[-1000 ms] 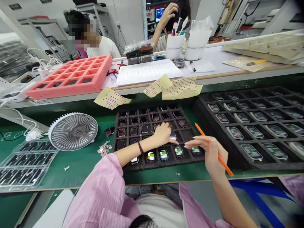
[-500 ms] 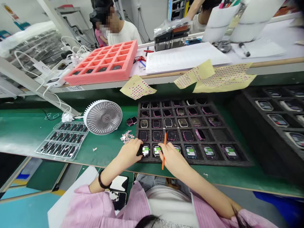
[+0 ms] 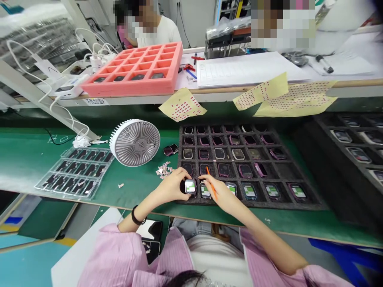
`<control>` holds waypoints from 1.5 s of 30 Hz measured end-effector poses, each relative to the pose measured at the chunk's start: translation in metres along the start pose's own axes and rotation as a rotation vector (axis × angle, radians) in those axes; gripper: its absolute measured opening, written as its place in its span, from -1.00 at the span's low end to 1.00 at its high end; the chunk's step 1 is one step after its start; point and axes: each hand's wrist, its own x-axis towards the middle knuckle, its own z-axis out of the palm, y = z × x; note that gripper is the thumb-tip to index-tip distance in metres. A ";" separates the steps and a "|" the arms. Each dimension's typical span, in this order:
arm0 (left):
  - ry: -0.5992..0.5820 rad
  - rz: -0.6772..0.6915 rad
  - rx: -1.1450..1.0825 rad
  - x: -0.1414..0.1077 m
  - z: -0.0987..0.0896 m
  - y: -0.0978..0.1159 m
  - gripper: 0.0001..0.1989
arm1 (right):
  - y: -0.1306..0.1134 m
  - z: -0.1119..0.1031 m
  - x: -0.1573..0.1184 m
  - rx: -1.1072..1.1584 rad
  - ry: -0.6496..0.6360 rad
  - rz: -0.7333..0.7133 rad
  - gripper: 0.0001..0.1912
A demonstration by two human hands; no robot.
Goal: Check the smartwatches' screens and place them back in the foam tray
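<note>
My left hand (image 3: 175,186) grips a watch (image 3: 190,186) with a lit green and white screen by its edge, at the front left corner of the black foam tray (image 3: 289,172). An orange stick (image 3: 212,184) is held in my right hand (image 3: 220,192), tilted over the front row. Beneath and beside that hand sit lit watches, one (image 3: 205,189) just right of the gripped one and another (image 3: 249,191) farther right. Dark-screened watches fill most compartments behind. Small pale pieces (image 3: 164,170) lie on the green table left of the tray.
A white fan (image 3: 136,142) stands left of the tray, beyond it a clear tray of black parts (image 3: 74,172). Another foam tray (image 3: 317,137) is at the right. On the shelf above are a pink foam tray (image 3: 134,85) and papers (image 3: 239,71). People are behind the shelf.
The front left watch now shows its full face between my left hand's fingers. My right hand and the stick have shifted slightly, the stick leaning the other way. The camera view has moved a little.
</note>
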 end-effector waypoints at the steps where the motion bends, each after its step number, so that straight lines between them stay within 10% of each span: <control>1: 0.039 -0.031 -0.114 0.000 -0.002 0.000 -0.63 | 0.002 -0.004 0.001 0.093 -0.001 0.014 -0.67; 7: 0.093 -0.185 -0.928 0.026 0.004 0.007 -0.45 | 0.002 -0.042 0.004 0.613 -0.082 0.214 -0.58; 12: 0.151 -0.255 -1.185 0.052 0.018 0.017 -0.40 | -0.003 -0.075 0.013 0.705 -0.226 0.185 -0.42; 22: 0.079 -0.353 -1.668 0.065 0.030 0.023 -0.65 | 0.018 -0.102 0.036 0.691 -0.040 0.041 -0.38; 45: 0.187 -0.179 -1.195 0.113 0.031 0.032 -0.46 | 0.045 -0.109 0.058 0.654 0.028 -0.004 -0.49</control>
